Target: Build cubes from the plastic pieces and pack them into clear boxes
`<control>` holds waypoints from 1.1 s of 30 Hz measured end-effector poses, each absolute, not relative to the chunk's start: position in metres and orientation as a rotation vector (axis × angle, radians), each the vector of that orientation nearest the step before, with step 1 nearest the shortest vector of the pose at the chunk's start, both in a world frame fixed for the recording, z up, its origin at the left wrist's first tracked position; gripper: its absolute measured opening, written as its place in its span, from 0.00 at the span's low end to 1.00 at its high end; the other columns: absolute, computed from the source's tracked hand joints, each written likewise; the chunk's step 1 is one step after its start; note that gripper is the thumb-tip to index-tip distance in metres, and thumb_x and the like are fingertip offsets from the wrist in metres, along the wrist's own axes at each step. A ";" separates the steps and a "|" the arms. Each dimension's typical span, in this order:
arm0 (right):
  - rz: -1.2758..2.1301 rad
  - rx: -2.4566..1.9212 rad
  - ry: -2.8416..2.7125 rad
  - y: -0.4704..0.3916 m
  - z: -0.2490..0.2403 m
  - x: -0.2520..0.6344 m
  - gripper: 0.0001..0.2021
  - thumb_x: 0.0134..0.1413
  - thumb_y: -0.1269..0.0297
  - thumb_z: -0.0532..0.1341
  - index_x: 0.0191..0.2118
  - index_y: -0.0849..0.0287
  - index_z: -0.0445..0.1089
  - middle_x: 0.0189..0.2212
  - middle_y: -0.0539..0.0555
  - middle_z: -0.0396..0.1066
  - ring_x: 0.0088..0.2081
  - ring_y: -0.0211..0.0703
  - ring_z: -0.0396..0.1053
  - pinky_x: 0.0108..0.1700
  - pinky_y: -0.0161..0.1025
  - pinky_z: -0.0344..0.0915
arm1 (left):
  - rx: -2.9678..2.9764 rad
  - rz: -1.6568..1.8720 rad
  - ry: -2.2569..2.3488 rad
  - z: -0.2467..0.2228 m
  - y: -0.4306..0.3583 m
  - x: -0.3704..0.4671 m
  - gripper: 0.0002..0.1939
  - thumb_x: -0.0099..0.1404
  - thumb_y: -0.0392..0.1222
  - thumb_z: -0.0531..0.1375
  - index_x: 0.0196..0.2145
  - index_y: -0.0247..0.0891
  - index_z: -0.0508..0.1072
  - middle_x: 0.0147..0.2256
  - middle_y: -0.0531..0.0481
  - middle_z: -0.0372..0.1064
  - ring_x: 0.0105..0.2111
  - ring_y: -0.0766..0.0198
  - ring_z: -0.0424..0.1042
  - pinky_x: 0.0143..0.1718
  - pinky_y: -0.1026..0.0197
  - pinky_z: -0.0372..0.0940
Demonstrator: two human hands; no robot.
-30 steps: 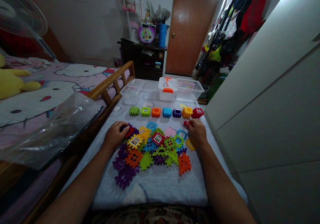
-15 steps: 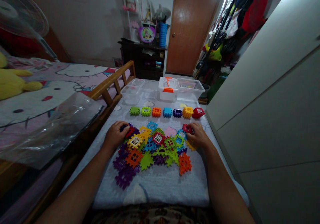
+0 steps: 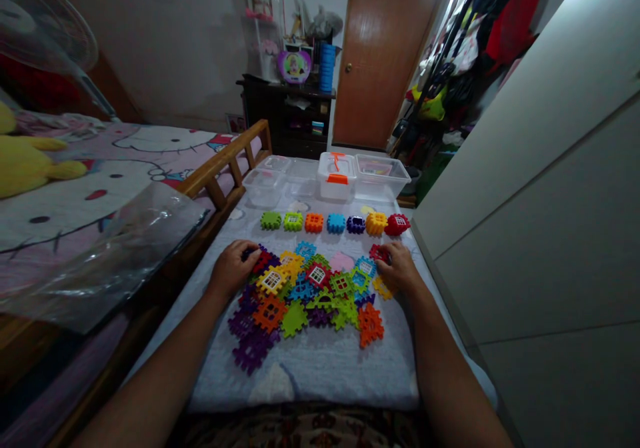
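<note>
A pile of interlocking plastic building tiles lies on the cloth-covered table. At its left edge my left hand (image 3: pixel 234 266) is curled, thumb and fingers closed around a dark purple tile (image 3: pixel 247 255) that they partly hide. A red tile (image 3: pixel 261 262) lies just beside the thumb. At the far right of the pile my right hand (image 3: pixel 399 266) pinches a red tile (image 3: pixel 379 253). Close to that hand are a blue window tile (image 3: pixel 366 266) and a yellow tile (image 3: pixel 384 287). A yellow tile with a white window (image 3: pixel 273 279) tops the left part of the pile.
Beyond the pile stands a row of assembled blocks, among them an orange block (image 3: pixel 315 223) and a red block (image 3: pixel 397 224). Behind them are a lidded clear box (image 3: pixel 337 185) and an open clear bin (image 3: pixel 382 180). A wooden bed rail (image 3: pixel 220 168) borders the left side; a white cabinet (image 3: pixel 540 235) borders the right.
My right hand has shifted slightly away from me and to the right with the red tile. My left hand stays almost in place. The view has tilted a little.
</note>
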State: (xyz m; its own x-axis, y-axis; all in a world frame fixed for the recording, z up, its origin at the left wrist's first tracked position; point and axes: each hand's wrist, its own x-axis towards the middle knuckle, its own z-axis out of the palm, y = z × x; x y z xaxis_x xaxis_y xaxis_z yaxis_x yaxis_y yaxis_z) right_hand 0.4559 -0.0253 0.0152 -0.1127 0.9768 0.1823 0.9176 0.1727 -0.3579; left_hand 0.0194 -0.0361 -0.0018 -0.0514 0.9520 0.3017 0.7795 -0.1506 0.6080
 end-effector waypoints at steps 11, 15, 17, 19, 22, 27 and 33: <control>0.474 -1.338 -2.527 -0.067 0.069 0.350 0.15 0.59 0.54 0.64 0.47 0.59 0.72 0.45 0.59 0.72 0.48 0.50 0.68 0.52 0.45 0.62 | 1.939 1.026 1.849 0.000 -0.035 0.021 0.16 0.62 0.52 0.54 0.35 0.39 0.74 0.39 0.45 0.73 0.43 0.54 0.72 0.51 0.53 0.66; 0.351 -1.463 -2.559 -0.076 0.067 0.318 0.17 0.57 0.51 0.65 0.44 0.60 0.71 0.43 0.60 0.70 0.45 0.50 0.66 0.49 0.45 0.61 | 1.942 1.027 1.839 -0.001 -0.035 0.021 0.16 0.62 0.53 0.54 0.35 0.39 0.74 0.39 0.45 0.73 0.43 0.54 0.72 0.51 0.53 0.65; 0.311 -1.513 -2.517 -0.075 0.062 0.313 0.17 0.57 0.52 0.65 0.45 0.60 0.70 0.42 0.60 0.70 0.46 0.51 0.66 0.49 0.45 0.61 | 1.947 1.022 1.837 0.000 -0.036 0.022 0.16 0.62 0.53 0.54 0.35 0.39 0.74 0.39 0.45 0.73 0.43 0.54 0.72 0.51 0.53 0.65; 0.318 -1.531 -2.480 -0.074 0.059 0.312 0.18 0.56 0.53 0.65 0.46 0.60 0.70 0.42 0.59 0.69 0.46 0.51 0.65 0.49 0.45 0.61 | 1.947 1.019 1.838 0.001 -0.036 0.022 0.16 0.62 0.53 0.54 0.35 0.39 0.74 0.39 0.45 0.73 0.43 0.55 0.72 0.51 0.53 0.65; 0.368 -1.565 -2.427 -0.073 0.054 0.311 0.19 0.54 0.56 0.66 0.48 0.60 0.69 0.43 0.59 0.69 0.46 0.51 0.65 0.50 0.46 0.61 | 1.947 1.015 1.848 0.002 -0.037 0.022 0.15 0.62 0.52 0.54 0.34 0.39 0.74 0.39 0.45 0.73 0.43 0.54 0.72 0.51 0.53 0.65; 0.425 -1.546 -2.326 -0.072 0.052 0.309 0.20 0.51 0.59 0.66 0.49 0.60 0.69 0.43 0.59 0.67 0.46 0.51 0.64 0.51 0.45 0.62 | 1.968 1.010 1.840 0.004 -0.037 0.023 0.15 0.63 0.52 0.54 0.34 0.39 0.74 0.39 0.45 0.73 0.42 0.55 0.72 0.50 0.54 0.66; 0.340 -1.525 -2.098 -0.045 0.058 0.365 0.22 0.48 0.63 0.66 0.51 0.57 0.69 0.45 0.57 0.64 0.48 0.50 0.64 0.53 0.45 0.63 | 1.964 1.000 1.845 0.001 -0.036 0.021 0.16 0.62 0.53 0.54 0.35 0.39 0.74 0.40 0.45 0.73 0.43 0.54 0.72 0.50 0.54 0.66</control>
State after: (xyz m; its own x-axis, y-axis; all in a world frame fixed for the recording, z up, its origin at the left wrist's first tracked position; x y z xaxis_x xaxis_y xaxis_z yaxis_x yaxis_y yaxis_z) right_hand 0.3649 -0.0452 0.0581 -0.2313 0.9371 0.2614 0.8066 0.3349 -0.4871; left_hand 0.0207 -0.0361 0.0007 -0.0473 0.9534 0.2978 0.7698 -0.1552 0.6192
